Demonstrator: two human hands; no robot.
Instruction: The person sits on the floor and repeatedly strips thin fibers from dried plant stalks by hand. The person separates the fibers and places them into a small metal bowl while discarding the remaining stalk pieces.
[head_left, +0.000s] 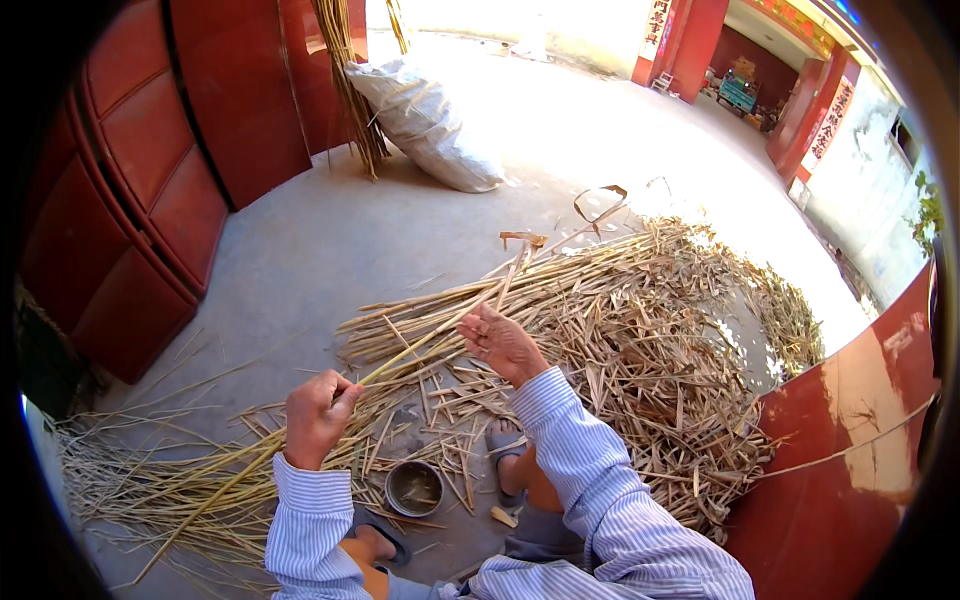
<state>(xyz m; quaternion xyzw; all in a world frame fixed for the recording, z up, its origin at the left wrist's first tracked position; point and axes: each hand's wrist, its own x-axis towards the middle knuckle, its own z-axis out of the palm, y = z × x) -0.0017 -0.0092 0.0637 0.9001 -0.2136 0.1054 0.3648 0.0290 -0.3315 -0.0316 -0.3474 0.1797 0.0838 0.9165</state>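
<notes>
My left hand [318, 415] is closed around a long yellowish dry stalk [410, 350]. From this fist the stalk slants up and right toward my right hand, and its tail seems to run down to the lower left. My right hand [502, 345] is open beside the upper part of the stalk, palm turned up and fingers loosely bent. Below the hands, a round metal bowl [414, 489] with murky contents stands on the floor between my feet. A heap of dry stalks and leaf husks [640, 370] spreads beyond and to the right of my right hand.
Thin stripped stalks [170, 490] lie at the lower left. A full white woven sack [430, 125] leans at the back beside an upright stalk bundle [350, 80]. Red panels [150, 150] stand at the left. Another red panel [830, 450] with a cord is at the right.
</notes>
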